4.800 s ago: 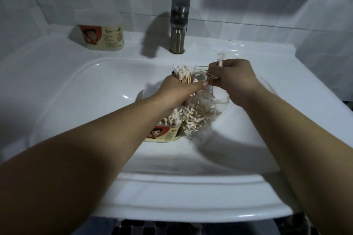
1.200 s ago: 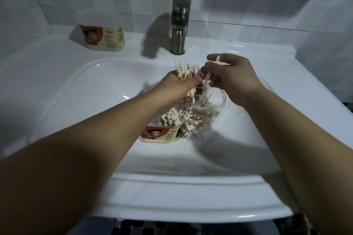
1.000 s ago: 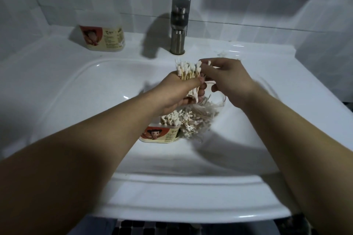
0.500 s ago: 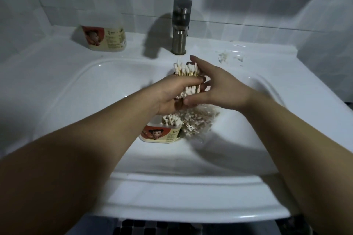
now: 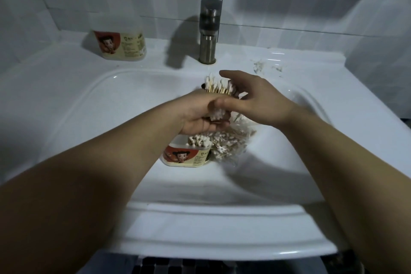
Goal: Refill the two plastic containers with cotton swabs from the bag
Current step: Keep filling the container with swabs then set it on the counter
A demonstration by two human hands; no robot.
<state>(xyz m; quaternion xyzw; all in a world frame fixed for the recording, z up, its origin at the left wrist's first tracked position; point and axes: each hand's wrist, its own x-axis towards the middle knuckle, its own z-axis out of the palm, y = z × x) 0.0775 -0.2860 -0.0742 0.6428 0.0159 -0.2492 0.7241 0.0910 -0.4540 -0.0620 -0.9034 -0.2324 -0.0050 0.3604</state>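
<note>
My left hand (image 5: 198, 113) grips an upright bundle of cotton swabs (image 5: 219, 88) over the basin. My right hand (image 5: 255, 98) lies against the bundle's right side with its fingers straight, the thumb across the lower tips. Below them a plastic container (image 5: 186, 157) with a red cartoon label stands in the sink, holding several swabs. The clear bag of swabs (image 5: 229, 142) lies against its right side. A second labelled container (image 5: 121, 45) stands on the back left ledge.
A steel faucet (image 5: 209, 33) rises at the back centre of the white sink (image 5: 66, 100). A few loose swabs (image 5: 260, 65) lie on the ledge at the back right. White tiled walls close in behind and to both sides.
My right hand let go of the swab it pinched, opened flat and moved against the bundle. The bag, earlier held up, has sunk down beside the container. My left hand kept its grip.
</note>
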